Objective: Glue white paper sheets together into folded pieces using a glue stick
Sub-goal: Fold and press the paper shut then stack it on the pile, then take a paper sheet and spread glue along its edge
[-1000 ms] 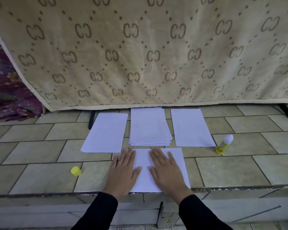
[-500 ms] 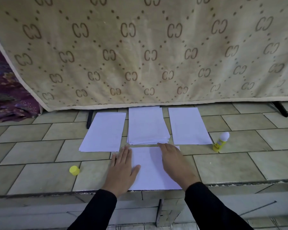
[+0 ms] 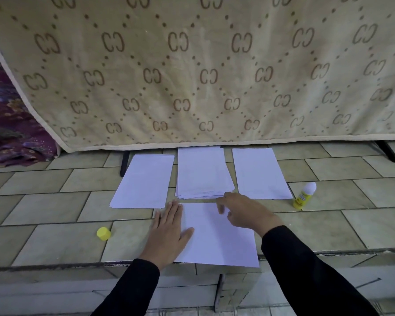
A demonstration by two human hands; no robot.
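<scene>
Closest to me are two black sleeves [image 3: 132,286], both reaching forward over the edge of the tiled counter [image 3: 55,245]. The left hand [image 3: 169,231] lies flat, with straight fingers, on the left border of the near sheet [image 3: 217,238]; it presses the paper and grips nothing. This sheet lies at the front edge of the counter, a little turned. The right hand [image 3: 246,213] is above the far part of the same sheet, its fingers loosely bent and holding nothing. Its fingertips are at the near edge of the stack [image 3: 203,174], but I cannot tell if they touch it.

To the left, well apart from the paper, a yellow cap [image 3: 103,233] lies on the tiles. To the right stands the glue stick [image 3: 304,196], upright and uncapped (the white glue shows on top), just beside the right sheet [image 3: 259,174].

Behind the hands are three lots of white paper in a row: the left sheet [image 3: 144,181], the stack in the middle, and the right sheet. Behind them hangs a beige blanket [image 3: 192,76] with a brown pattern, and far left I see a purple cloth [image 3: 7,124].
</scene>
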